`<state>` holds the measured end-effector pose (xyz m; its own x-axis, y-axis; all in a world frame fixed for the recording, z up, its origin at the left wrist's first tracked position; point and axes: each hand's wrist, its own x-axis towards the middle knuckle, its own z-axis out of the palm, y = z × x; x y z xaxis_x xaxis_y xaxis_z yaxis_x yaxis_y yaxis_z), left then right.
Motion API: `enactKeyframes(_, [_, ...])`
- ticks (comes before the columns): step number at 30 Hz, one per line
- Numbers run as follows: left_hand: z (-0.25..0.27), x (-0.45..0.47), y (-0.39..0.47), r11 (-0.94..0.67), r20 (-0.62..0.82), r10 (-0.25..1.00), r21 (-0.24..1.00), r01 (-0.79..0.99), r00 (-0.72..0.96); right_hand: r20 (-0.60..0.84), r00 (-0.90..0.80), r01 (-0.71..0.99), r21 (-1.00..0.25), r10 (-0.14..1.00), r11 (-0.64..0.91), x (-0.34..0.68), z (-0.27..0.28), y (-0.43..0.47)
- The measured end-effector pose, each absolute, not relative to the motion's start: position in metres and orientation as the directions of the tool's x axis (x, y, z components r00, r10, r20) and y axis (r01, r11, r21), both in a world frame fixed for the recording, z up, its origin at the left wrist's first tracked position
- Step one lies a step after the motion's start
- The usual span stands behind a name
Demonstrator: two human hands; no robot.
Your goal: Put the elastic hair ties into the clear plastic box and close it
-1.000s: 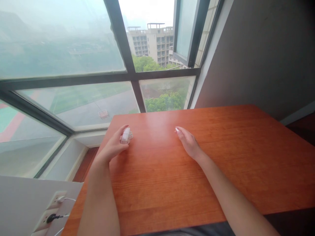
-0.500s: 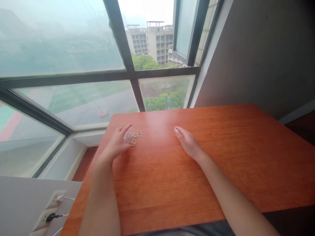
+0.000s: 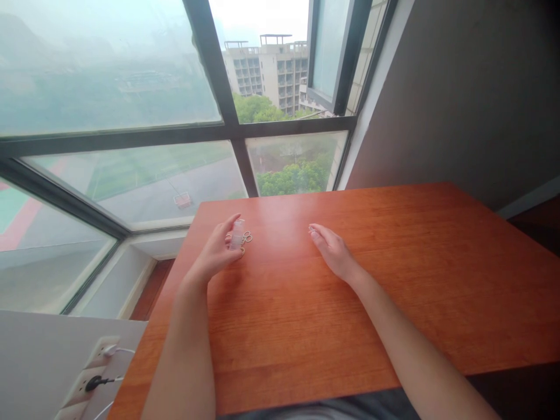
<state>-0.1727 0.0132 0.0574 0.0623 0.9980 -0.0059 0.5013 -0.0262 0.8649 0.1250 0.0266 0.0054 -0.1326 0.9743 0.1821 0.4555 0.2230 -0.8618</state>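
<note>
My left hand, near the far left of the table, is closed around a small clear plastic container, with the thumb and fingers on opposite sides of it. Several small metal rings lie on the tabletop beside the container, partly covered by it and by the hand. Across from it, my right hand is held with its fingertips pinched together. Something small and pale shows at those fingertips, too little to name.
The reddish-brown wooden table reaches to the window frame at the back and left. A grey wall rises at the right. Sockets with plugs are on the low wall at the lower left.
My left hand has shifted slightly right with the clear container, which now stands more upright and hides more of the rings. My right hand has hardly moved.
</note>
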Motion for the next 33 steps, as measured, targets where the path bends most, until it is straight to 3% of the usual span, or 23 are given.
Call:
enactKeyframes(3, [0.059, -0.178, 0.012, 0.002, -0.021, 0.999, 0.877, 0.480, 0.034, 0.185, -0.134, 0.459, -0.859, 0.974, 0.227, 0.125, 0.005, 0.027])
enactKeyframes(8, [0.057, -0.200, 0.013, -0.067, 0.076, 0.997, 0.849, 0.523, 0.005, 0.203, -0.146, 0.476, -0.843, 0.968, 0.248, 0.126, 0.003, 0.028])
enactKeyframes(12, [0.053, -0.201, 0.017, -0.117, 0.152, 0.988, 0.682, 0.722, 0.017, 0.196, -0.152, 0.455, -0.856, 0.969, 0.245, 0.126, 0.002, 0.028])
enactKeyframes(15, [0.054, -0.190, 0.020, -0.107, 0.133, 0.990, 0.553, 0.826, 0.040, 0.199, -0.157, 0.445, -0.860, 0.967, 0.249, 0.126, 0.002, 0.028])
enactKeyframes(18, [0.057, -0.181, 0.019, -0.124, 0.164, 0.986, 0.605, 0.787, 0.030, 0.193, -0.143, 0.448, -0.862, 0.971, 0.238, 0.125, 0.003, 0.028])
enactKeyframes(21, [0.060, -0.176, 0.019, -0.172, 0.257, 0.965, 0.756, 0.631, -0.045, 0.174, -0.105, 0.435, -0.877, 0.979, 0.202, 0.125, 0.003, 0.028])
enactKeyframes(26, [0.049, -0.159, 0.022, -0.143, 0.160, 0.987, 0.931, 0.335, -0.024, 0.153, -0.097, 0.339, -0.924, 0.983, 0.177, 0.126, 0.000, 0.028])
enactKeyframes(30, [0.027, -0.137, 0.027, -0.104, 0.079, 0.993, 0.936, 0.335, 0.088, 0.164, -0.110, 0.287, -0.939, 0.980, 0.190, 0.125, 0.000, 0.027])
enactKeyframes(33, [0.013, -0.129, 0.032, -0.161, 0.124, 0.987, 0.848, 0.504, 0.107, 0.186, -0.124, 0.264, -0.941, 0.975, 0.213, 0.124, -0.001, 0.026])
